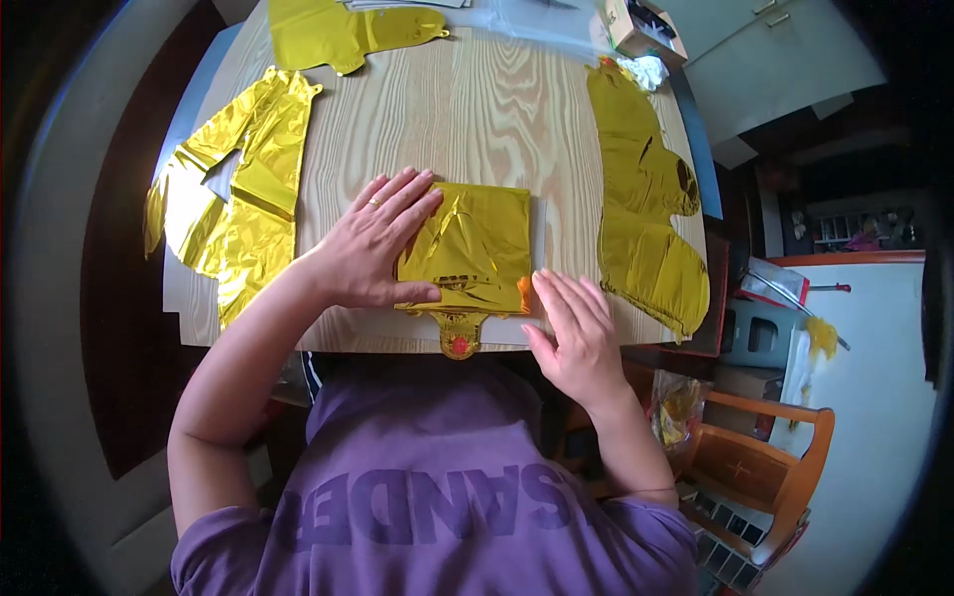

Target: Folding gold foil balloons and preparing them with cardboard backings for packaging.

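A gold foil balloon (477, 233), folded flat into a rough rectangle, lies in front of me near the table's front edge. Its rounded tab (460, 336) with a red spot points toward me. A pale sheet (538, 233) shows along its right side, apparently underneath. My left hand (383, 243) rests flat across the foil's left side, fingers stretched and thumb along its lower edge. At the lower right corner, my right hand (576, 333) has its fingers extended, with the fingertips at or just beside the foil's edge. Neither hand grasps anything.
More flat gold foil balloons lie on the wood-grain table (467, 109): one at left (263, 194), one at far left (333, 40), one at right (646, 209). A small box (641, 30) and crumpled white tissue (648, 72) sit at far right. A wooden chair (750, 467) stands to my right.
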{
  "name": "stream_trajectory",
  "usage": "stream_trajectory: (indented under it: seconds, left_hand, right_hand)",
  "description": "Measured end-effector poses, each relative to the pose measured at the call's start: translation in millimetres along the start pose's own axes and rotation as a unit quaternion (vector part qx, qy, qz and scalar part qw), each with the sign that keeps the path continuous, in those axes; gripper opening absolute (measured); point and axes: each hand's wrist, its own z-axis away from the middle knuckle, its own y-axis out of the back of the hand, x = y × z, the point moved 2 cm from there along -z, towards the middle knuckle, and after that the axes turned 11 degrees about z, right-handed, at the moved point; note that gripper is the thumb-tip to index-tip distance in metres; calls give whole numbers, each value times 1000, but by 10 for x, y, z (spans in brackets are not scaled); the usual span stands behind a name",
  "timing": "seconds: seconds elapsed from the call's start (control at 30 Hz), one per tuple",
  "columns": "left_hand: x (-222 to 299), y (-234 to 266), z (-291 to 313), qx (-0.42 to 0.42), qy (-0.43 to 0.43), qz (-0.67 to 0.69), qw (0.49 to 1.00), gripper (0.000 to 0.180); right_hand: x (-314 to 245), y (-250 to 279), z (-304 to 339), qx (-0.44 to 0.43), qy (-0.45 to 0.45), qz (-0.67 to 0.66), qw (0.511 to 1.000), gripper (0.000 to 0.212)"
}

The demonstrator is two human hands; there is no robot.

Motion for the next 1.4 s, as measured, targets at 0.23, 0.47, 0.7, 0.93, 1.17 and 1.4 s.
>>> stream_trajectory:
  seconds: [0.23,0.47,0.7,0.93,1.17,1.4]
  left_hand:
    - [36,-6,-40,51,2,19,998,96]
    - [68,28,-66,59,-2,-12,998,92]
    - [132,88,-137,43,9,-44,998,90]
    - [214,84,-173,45,18,-52,997,89]
    - [317,71,-329,46,-11,-16,999,78]
    - [409,-234,-607,-4,-136,-15,991,77]
  right_hand:
    - [-64,-19,-200,62,171,157,971,32]
    - [-105,-173,-149,123,160,139,970,27]
    - [-111,-206,-90,145,122,133,973,22]
    - [-142,-191,-62,108,97,122,982,27]
    - [-122,-214,-18,97,96,121,983,35]
    - [-279,-206,38,30,37,126,991,49]
